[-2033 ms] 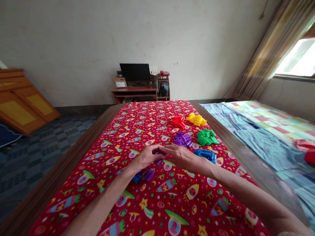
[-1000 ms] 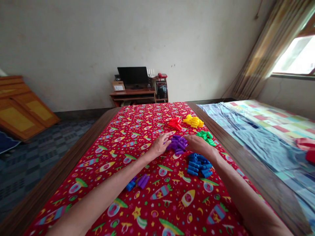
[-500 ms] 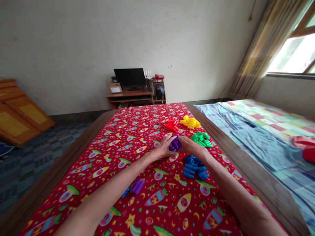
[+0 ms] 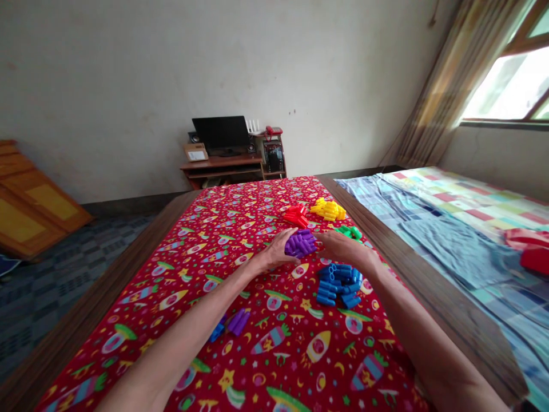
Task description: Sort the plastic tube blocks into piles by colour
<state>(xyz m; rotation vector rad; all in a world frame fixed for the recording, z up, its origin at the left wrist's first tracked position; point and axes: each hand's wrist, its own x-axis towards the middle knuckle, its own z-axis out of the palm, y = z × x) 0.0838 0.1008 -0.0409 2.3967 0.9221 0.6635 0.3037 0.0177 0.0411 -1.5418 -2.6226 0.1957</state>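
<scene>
A pile of purple plastic tube-shaped pieces (image 4: 300, 244) lies on the red patterned cloth (image 4: 257, 377). My left hand (image 4: 277, 252) curves around the pile's left side, thumb and fingers apart, touching its edge. On the other side is my right hand (image 4: 338, 247), its fingers stretched out toward the pile's right edge with nothing gripped. Similar green pieces (image 4: 348, 232) show partly behind my right hand. Blue pieces (image 4: 338, 285) lie in a heap just below it. Farther back sit a red heap (image 4: 295, 216) and a yellow heap (image 4: 328, 209).
Near my left forearm lie a few loose purple pieces (image 4: 239, 322) and blue pieces (image 4: 218, 330). Dark wooden table edges (image 4: 446, 303) border the cloth. A bed (image 4: 463, 240) stands to the right, and a desk with a monitor (image 4: 221, 134) is against the far wall.
My hands have moved apart from around the purple pieces, which now lie spread as a pile on the cloth. The view has shifted slightly.
</scene>
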